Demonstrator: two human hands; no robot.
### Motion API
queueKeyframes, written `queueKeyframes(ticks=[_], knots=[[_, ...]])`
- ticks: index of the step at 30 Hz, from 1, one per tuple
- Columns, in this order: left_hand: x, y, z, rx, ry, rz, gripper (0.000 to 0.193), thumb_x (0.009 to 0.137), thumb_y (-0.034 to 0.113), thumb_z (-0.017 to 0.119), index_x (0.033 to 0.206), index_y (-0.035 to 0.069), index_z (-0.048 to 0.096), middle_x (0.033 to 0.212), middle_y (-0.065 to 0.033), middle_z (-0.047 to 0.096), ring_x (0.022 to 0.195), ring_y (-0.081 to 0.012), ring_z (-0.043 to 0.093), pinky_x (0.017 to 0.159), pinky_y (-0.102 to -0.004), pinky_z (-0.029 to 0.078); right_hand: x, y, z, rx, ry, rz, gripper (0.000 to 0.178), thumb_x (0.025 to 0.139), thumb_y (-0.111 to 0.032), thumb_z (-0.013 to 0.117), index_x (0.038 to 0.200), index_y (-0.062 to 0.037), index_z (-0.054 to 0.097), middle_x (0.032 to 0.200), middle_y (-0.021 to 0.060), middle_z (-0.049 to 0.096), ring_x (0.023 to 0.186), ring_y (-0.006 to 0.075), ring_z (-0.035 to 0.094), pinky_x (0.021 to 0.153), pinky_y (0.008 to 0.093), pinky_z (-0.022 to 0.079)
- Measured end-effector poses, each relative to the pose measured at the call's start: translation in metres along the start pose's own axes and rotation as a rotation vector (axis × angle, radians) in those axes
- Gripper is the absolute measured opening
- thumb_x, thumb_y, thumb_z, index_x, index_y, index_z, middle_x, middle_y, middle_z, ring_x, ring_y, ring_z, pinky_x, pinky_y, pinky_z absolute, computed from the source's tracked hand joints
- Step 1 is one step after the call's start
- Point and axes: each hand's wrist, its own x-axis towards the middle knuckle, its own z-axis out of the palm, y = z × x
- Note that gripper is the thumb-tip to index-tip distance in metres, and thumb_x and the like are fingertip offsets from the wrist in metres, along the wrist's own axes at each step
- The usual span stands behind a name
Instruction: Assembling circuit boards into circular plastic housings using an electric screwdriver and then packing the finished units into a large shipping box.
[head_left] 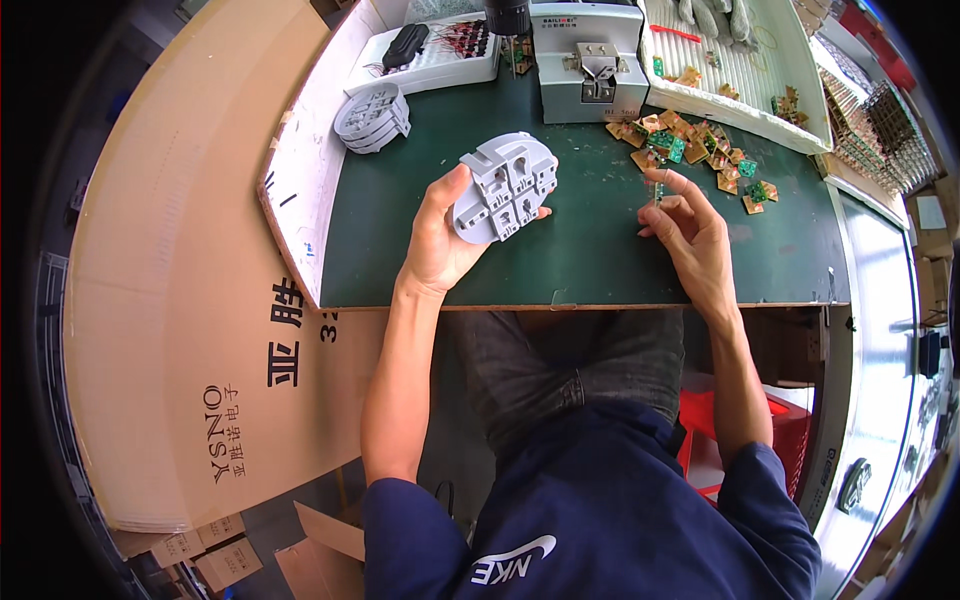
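My left hand (pixel 441 222) grips a light grey oval plastic housing (pixel 487 210) over the table, thumb along one edge and fingertips showing beyond the other. Several small moulded compartments and openings cover the housing's upturned face. To the right, my right hand (pixel 692 228) has its fingers curled in a pinch around a small green circuit board (pixel 658 193), which stands on edge between finger and thumb. Just beyond that hand lies a loose heap of small green and tan circuit boards (pixel 690 140). The two hands are well apart.
Stacked grey oval housings (pixel 373 118) stand at the far left. Behind them, a white foam tray (pixel 430 75) holds wired parts and a black object. A grey bench machine (pixel 590 75) stands at the back. Another foam tray (pixel 745 105) sits far right. Cardboard (pixel 200 270) borders the left side.
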Motion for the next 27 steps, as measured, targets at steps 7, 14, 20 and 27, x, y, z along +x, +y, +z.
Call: queueKeyframes(ticks=[7, 14, 20, 27], knots=[[-0.05, 0.015, 0.0, 0.161, 0.131, 0.102, 0.088, 0.094, 0.061, 0.053, 0.15, -0.006, 0.039, 0.149, -0.035, 0.043, 0.131, -0.041, 0.054, 0.106, -0.0535, 0.047, 0.003, 0.016, 0.005, -0.017, -0.024, 0.008, 0.022, 0.1, -0.004, 0.063, 0.121, -0.0001, 0.063, 0.103, 0.0041, 0.064, 0.088, 0.0098, 0.061, 0.078, 0.0269, 0.055], [-0.312, -0.069, -0.017, -0.404, 0.457, 0.226, 0.094, 0.086, 0.075, 0.052, 0.152, 0.008, 0.042, 0.155, -0.0362, 0.033, 0.131, -0.053, 0.048, 0.099, -0.0602, 0.047, -0.004, 0.008, -0.002, -0.152, 0.007, -0.046, 0.053, 0.099, -0.009, 0.063, 0.15, -0.0046, 0.047, 0.122, 0.0126, 0.065, 0.098, 0.0126, 0.06, 0.087, 0.0272, 0.051], [-0.584, -0.116, 0.004, -0.453, 1.22, 1.279, 0.07, 0.088, 0.051, 0.068, 0.133, -0.001, 0.056, 0.151, -0.0287, 0.042, 0.139, -0.0501, 0.037, 0.117, -0.0634, 0.032, -0.004, 0.017, 0.0, -0.211, -0.073, -0.027, 0.048, 0.1, -0.011, 0.062, 0.147, -0.0034, 0.052, 0.124, 0.0104, 0.066, 0.098, 0.0094, 0.059, 0.091, 0.0258, 0.048], [-0.645, -0.064, 0.005, -0.574, 1.208, 1.567, 0.118, 0.083, 0.066, 0.068, 0.161, 0.004, 0.006, 0.167, -0.0222, 0.013, 0.151, -0.0515, 0.011, 0.119, -0.0723, 0.019, -0.002, 0.015, -0.007, -0.25, -0.059, -0.011, 0.046, 0.1, -0.009, 0.063, 0.145, -0.0052, 0.054, 0.122, 0.0084, 0.067, 0.099, 0.009, 0.06, 0.091, 0.0249, 0.048]])
